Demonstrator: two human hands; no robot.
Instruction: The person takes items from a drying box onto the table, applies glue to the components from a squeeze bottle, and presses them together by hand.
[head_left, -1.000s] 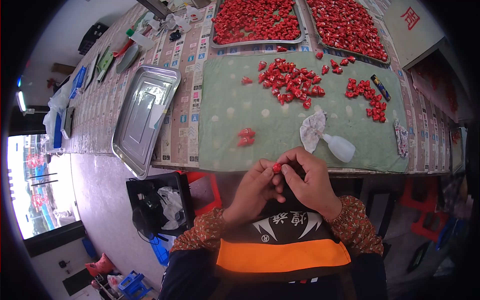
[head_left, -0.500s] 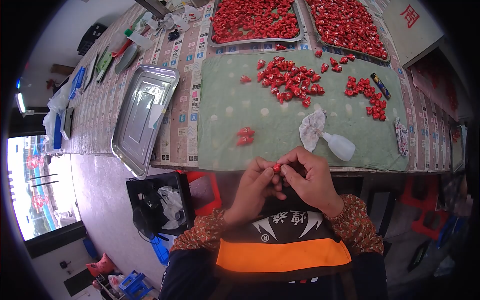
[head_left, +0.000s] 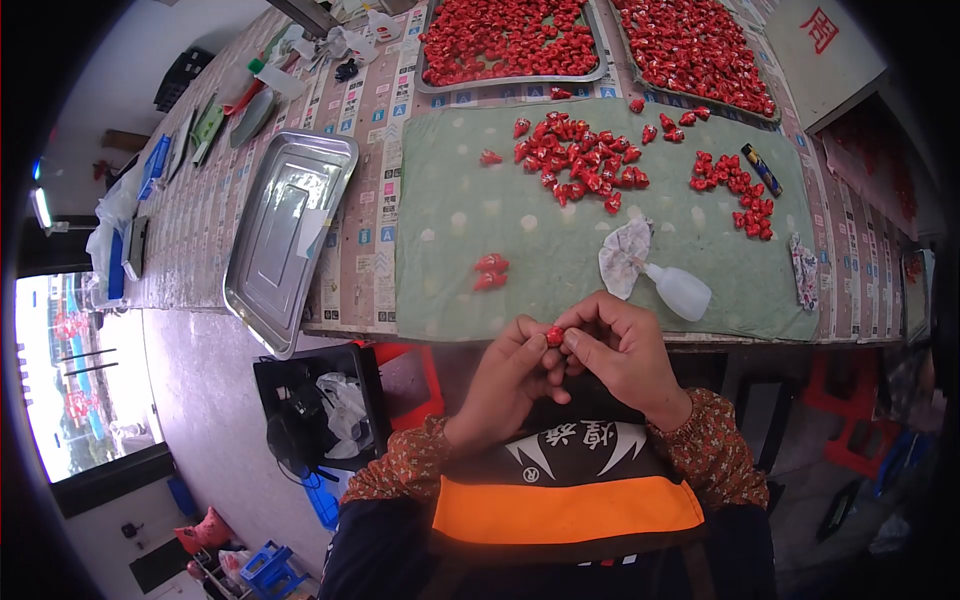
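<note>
A small red figurine [head_left: 555, 337] is pinched between my two hands, just off the table's front edge. My left hand [head_left: 508, 375] is closed on its left side with thumb and forefinger. From the right, my right hand [head_left: 622, 352] grips it with thumb and fingertips. On the green cloth [head_left: 450, 200] beyond lie a pile of similar red figurines [head_left: 580, 155], a smaller group [head_left: 725, 180] to the right, and a few pieces [head_left: 490, 272] nearer on the left. A white squeeze bottle [head_left: 683, 292] rests close to my right hand, beside a stained white rag [head_left: 625, 255].
Two trays of red pieces stand at the back, one metal tray [head_left: 510, 82] and another [head_left: 700, 60] at right. A bare metal tray [head_left: 285, 225] lies left. A dark marker-like tube [head_left: 762, 171] and a folded cloth [head_left: 803, 272] lie right. A black bin [head_left: 320, 400] stands below.
The red figurine has turned slightly between my fingertips. My hands stay in nearly the same place, and the things on the table have not moved.
</note>
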